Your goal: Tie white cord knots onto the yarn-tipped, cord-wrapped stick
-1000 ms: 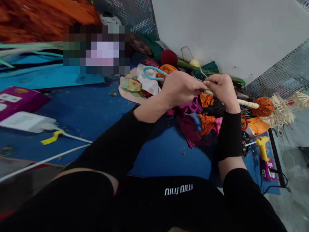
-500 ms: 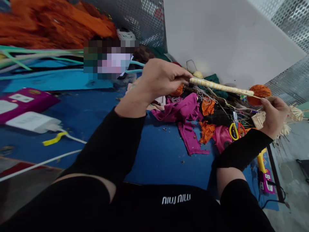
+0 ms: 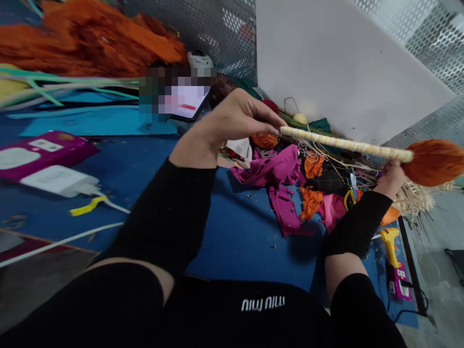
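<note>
A slim stick wrapped in pale yellow and white yarn [image 3: 344, 143] is held in the air above the table, slanting slightly down to the right. My left hand [image 3: 241, 113] pinches its left end between thumb and fingers. A fuzzy orange ball [image 3: 435, 163] sits at the stick's right end. My right hand [image 3: 392, 178] is just below that end, with its fingers curled and partly hidden behind the stick. The yellow yarn strand seen in its fingers a moment earlier cannot be made out now.
Magenta cloth [image 3: 277, 166], orange scraps [image 3: 311, 202] and scissors [image 3: 351, 195] lie on the blue table [image 3: 239, 241]. A yellow glue gun [image 3: 390, 245] stands at right. At left are a power strip [image 3: 47, 151], white charger [image 3: 60, 181] and phone [image 3: 190, 102]. A white board [image 3: 319, 63] leans behind.
My right hand has moved left and down, beneath the stick's right end. That end and the orange ball have come closer, and the ball looks larger. My left hand keeps its pinch.
</note>
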Available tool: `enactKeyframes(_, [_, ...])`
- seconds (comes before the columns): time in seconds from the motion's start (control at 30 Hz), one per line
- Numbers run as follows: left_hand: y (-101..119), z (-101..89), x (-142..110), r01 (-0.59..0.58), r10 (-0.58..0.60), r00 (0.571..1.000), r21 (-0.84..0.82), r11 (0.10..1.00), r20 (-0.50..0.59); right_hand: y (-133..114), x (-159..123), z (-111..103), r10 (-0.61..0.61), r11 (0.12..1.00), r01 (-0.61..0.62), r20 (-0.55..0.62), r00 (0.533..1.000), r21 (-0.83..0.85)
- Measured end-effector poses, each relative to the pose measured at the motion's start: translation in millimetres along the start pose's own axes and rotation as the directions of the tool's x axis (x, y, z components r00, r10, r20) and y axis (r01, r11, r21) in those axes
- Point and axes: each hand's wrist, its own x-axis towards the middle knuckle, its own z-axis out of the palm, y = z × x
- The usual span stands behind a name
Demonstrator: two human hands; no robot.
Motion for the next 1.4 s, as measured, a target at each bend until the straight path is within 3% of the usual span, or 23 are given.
enactKeyframes(0.13, [16, 21.1, 0, 0.065, -0.080, 0.994, -0.182, 0.981, -0.075, -23, -6, 16, 0.129, 0.942, -0.198, -0.255, 0.958, -0.270])
enactKeyframes(0.23, [26, 35.4, -1, 0.103, -0.140, 0.984, -0.302, 0.948, -0.106, -68, -9, 26, 0.062, 0.888, -0.168, -0.251, 0.966, -0.429])
enactKeyframes(0.3, [30, 42.2, -1, 0.116, -0.164, 0.980, -0.347, 0.931, -0.113, -104, -16, 36, -0.052, 0.929, -0.014, -0.168, 0.984, -0.369])
enactKeyframes(0.37, [33, 46.9, -2, 0.116, -0.170, 0.977, -0.358, 0.927, -0.125, -141, -31, 51, -0.192, 0.974, 0.187, -0.025, 0.981, -0.126])
enactKeyframes(0.4, [34, 48.5, -2, 0.113, -0.168, 0.977, -0.354, 0.928, -0.128, -157, -41, 61, -0.229, 0.973, 0.227, 0.094, 0.969, 0.038])
enactKeyframes(0.47, [35, 50.6, -2, 0.111, -0.163, 0.978, -0.338, 0.934, -0.129, -183, -63, 82, -0.255, 0.941, 0.161, 0.315, 0.914, 0.297])
enactKeyframes(0.53, [33, 51.6, -1, 0.113, -0.163, 0.978, -0.320, 0.941, -0.133, -199, -82, 101, -0.265, 0.904, 0.052, 0.460, 0.848, 0.425])
enactKeyframes(0.6, [30, 52.0, 0, 0.110, -0.160, 0.974, -0.288, 0.951, -0.159, -207, -96, 113, -0.218, 0.901, -0.037, 0.524, 0.823, 0.433])
enactKeyframes(0.73, [20, 52.8, 7, 0.086, -0.127, 0.969, -0.191, 0.978, -0.214, -211, -106, 118, -0.110, 0.943, -0.023, 0.379, 0.919, 0.331])
enactKeyframes(0.83, [12, 54.4, 13, 0.084, -0.126, 0.966, -0.185, 0.979, -0.227, -213, -108, 114, -0.161, 0.947, 0.066, 0.289, 0.944, 0.314])
enactKeyframes(1.17, [9, 64.0, 15, 0.086, -0.134, 0.966, -0.216, 0.973, -0.221, -220, -111, 101, -0.372, 0.926, 0.332, 0.284, 0.884, 0.178])
enactKeyframes(1.3, [13, 67.1, 12, 0.084, -0.095, 0.972, -0.058, 0.995, -0.215, -215, -103, 96, -0.432, 0.891, 0.454, 0.312, 0.846, 0.004])
enactKeyframes(1.4, [18, 70.4, 7, 0.069, -0.041, 0.982, 0.149, 0.986, -0.186, -211, -96, 91, -0.411, 0.883, 0.463, 0.346, 0.843, -0.079])
